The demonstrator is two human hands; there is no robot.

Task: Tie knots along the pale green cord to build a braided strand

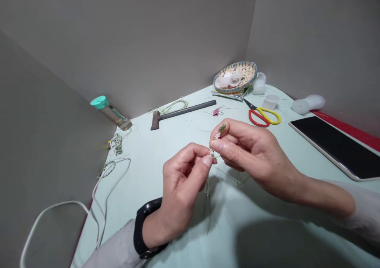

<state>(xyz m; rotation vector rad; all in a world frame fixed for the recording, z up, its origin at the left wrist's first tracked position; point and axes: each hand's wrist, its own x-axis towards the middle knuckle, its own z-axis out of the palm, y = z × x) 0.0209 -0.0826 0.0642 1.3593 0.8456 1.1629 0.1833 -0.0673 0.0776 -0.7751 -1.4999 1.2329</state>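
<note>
Left of the left hand [185, 189], a broad open stretch of table [142, 153] gives room to pass as far as the white cable [63, 202]. Ahead, the hammer [187, 110] lies across the way; scissors [261, 110] sit just beyond the right hand [258, 155], and a tablet [335, 147] blocks the right side.

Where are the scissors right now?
In the head view, the scissors lie right of centre on the table, beyond the right hand, between the pink clip and black-screened device.

A craft workspace, judging by the hammer [187, 110], scissors [257, 110] and woven basket [249, 71].
</note>
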